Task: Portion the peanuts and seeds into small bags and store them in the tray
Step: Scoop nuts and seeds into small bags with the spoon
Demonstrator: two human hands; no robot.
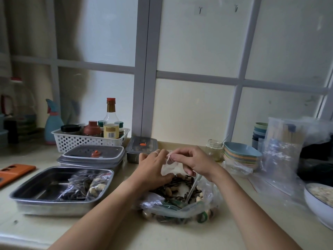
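Small bag (168,166): clear, at centre frame, held upright just above the large bag (180,197), mouth upward. Right hand (194,162): right of centre, thumb and forefinger fingers pinching the small bag's top edge, the other fingers loosely curled. Left hand (153,168): left of centre, fingers curled against the small bag's left side, thumb down at the nuts; fingertips hidden, so whether they grip cannot be told. Large bag: open, clear plastic, lower centre on the desk (117,231), holding mixed peanuts and striped seeds. Tray (45,197): metal, lower left, just beside the large bag, holding two filled bags side by side, one of dark seeds (77,184), one of peanuts (97,186). Lidded containers (93,156): stacked behind the tray. White basket (81,140): bottles, further back. Stacked bowls (241,156): right of centre
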